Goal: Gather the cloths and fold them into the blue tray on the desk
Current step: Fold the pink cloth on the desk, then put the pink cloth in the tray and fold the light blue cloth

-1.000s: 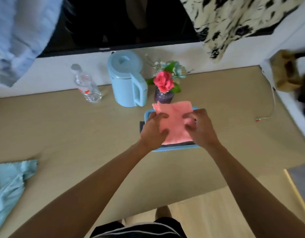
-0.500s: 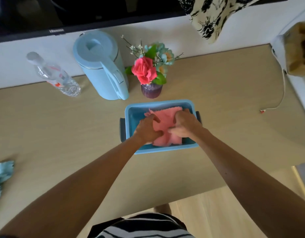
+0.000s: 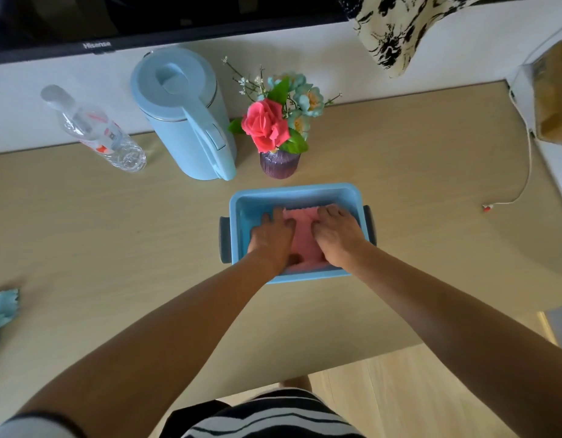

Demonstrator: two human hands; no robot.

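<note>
The blue tray (image 3: 295, 193) stands on the desk just in front of the flower vase. A folded pink cloth (image 3: 303, 237) lies flat inside it. My left hand (image 3: 271, 239) presses on the cloth's left half, palm down with fingers spread. My right hand (image 3: 336, 236) lies flat on its right half in the same way. Neither hand grips the cloth; only a strip of pink shows between them. A light blue cloth (image 3: 1, 308) lies crumpled at the desk's far left edge, mostly out of view.
Behind the tray stand a purple vase with flowers (image 3: 278, 131), a light blue kettle (image 3: 185, 115) and a clear plastic bottle (image 3: 96, 131). A white cable (image 3: 523, 172) trails at the right. A patterned fabric (image 3: 393, 26) hangs top right. The desk's front edge runs below my arms.
The pink cloth went from held above the tray down into it. My hands have flattened and spread over it. The view has tilted down and closer.
</note>
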